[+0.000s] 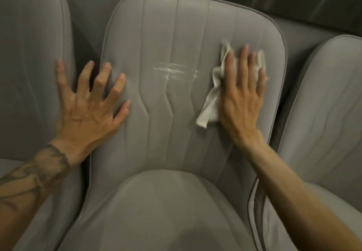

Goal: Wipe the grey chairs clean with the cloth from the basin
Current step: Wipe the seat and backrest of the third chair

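My right hand lies flat, fingers straight, pressing the cloth under it on the chair back, the wet streak just off its thumb side, nearer it than my spread left hand bracing the edge

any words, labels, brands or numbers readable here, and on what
None can be read.
The middle grey chair shows only stitched seams and shiny streaks.
The white cloth under the right hand is plain.
The tattoo on the left forearm is a dark, blurred pattern with no legible letters.
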The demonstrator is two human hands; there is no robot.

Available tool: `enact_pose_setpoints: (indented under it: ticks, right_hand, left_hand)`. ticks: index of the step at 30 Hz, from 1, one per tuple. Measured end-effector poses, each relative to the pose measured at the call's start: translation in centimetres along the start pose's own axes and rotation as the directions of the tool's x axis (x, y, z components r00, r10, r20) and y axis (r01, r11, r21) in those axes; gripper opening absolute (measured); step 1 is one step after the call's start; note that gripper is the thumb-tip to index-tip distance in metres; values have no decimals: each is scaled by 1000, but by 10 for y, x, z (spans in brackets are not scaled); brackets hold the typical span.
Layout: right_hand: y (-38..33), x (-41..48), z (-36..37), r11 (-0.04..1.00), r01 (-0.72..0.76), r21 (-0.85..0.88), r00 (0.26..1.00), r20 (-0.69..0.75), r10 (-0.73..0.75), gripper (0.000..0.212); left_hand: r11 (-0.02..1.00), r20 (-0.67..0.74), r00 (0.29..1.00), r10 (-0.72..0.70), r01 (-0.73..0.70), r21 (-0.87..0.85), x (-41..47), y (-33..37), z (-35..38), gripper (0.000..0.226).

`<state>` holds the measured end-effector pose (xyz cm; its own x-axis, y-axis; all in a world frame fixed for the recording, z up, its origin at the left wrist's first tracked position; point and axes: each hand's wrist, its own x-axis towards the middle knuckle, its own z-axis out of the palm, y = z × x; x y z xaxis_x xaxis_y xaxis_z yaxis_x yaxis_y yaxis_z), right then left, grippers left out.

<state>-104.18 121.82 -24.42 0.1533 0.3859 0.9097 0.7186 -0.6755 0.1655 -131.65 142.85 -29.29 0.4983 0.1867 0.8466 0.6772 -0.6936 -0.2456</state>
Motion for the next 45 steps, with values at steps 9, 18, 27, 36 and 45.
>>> enact_pose_setpoints:
  ticks: [9,18,27,36,45]
  right_hand:
    - [-35,-68,-7,997,24,78,973,227,-41,61]
    - [-38,42,5,986,-134,100,987,-79,142,58]
    - [-30,-18,12,966,242,86,969,37,-246,65]
    - [-41,-70,10,987,75,141,989,116,-91,65]
    - [-19,-52,15,988,139,71,983,110,-147,67]
  left_hand:
    - [1000,-22,1000,8,-8,-24,-3,-2,2,57]
    - [999,-3,1000,-15,14,-42,1,-2,-12,56]
    - [997,43,996,77,-77,-20,2,-19,-17,60]
    - [996,28,996,80,-79,-44,2,-19,-16,57]
    - [997,38,998,56,-54,-55,0,-18,-17,57]
